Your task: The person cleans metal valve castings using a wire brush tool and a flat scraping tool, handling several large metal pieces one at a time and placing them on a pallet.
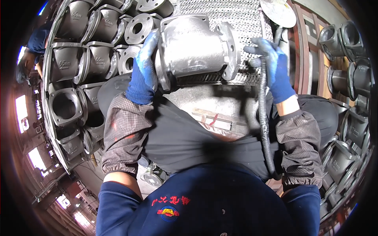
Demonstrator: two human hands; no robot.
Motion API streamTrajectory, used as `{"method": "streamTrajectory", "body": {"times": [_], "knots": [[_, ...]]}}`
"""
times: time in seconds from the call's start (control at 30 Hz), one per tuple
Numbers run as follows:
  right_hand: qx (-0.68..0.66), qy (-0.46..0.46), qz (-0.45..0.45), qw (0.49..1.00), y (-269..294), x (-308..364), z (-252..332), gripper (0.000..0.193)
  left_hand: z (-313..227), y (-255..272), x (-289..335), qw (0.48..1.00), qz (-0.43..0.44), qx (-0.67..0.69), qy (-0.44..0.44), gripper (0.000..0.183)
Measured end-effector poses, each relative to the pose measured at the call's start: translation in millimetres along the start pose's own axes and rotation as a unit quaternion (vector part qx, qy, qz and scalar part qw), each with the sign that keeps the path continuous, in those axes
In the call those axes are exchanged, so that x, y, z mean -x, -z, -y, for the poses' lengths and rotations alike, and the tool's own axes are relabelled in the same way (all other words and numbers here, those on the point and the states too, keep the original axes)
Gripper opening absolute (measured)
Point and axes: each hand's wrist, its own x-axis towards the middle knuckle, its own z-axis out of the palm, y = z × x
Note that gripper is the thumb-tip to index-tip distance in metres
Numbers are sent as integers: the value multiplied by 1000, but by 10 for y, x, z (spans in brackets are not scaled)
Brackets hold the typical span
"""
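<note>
A grey metal valve body (193,47) with flanged ends lies on its side in front of me, on or just over a metal grating. My left hand (146,63), in a blue-coated glove, is closed round the flange at its left end. To the right of the casting, my right hand (273,65), gloved the same way, has its fingers apart and pointing left, short of the right flange. A ribbed flexible hose (264,114) runs up from my lap and passes across the right hand's fingers. Whether the hand touches the hose is unclear.
The ridged metal grating (224,10) spreads beyond the casting. A pale round disc (278,12) stands at its far right. Stacked castings (65,63) fill a rack at left; more castings (340,157) are piled at right. Another person's arm (37,41) shows at far left.
</note>
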Motion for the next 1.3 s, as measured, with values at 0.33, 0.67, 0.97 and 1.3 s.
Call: {"method": "streamTrajectory", "body": {"times": [0.33, 0.67, 0.97, 1.3], "knots": [[23, -157, 100, 982, -482, -75, -364, 31, 312, 257, 79, 989, -115, 57, 76, 44], [176, -16, 167, 970, -100, -34, 157, 52, 54, 94, -147, 977, -54, 179, 106, 35], [92, -16, 120, 988, 6, -114, 49, 49, 195, -73, -227, 947, -83, 234, 204, 35], [114, -19, 103, 988, 62, -106, 13, 52, 186, -233, -256, 947, -53, 263, 178, 33]]}}
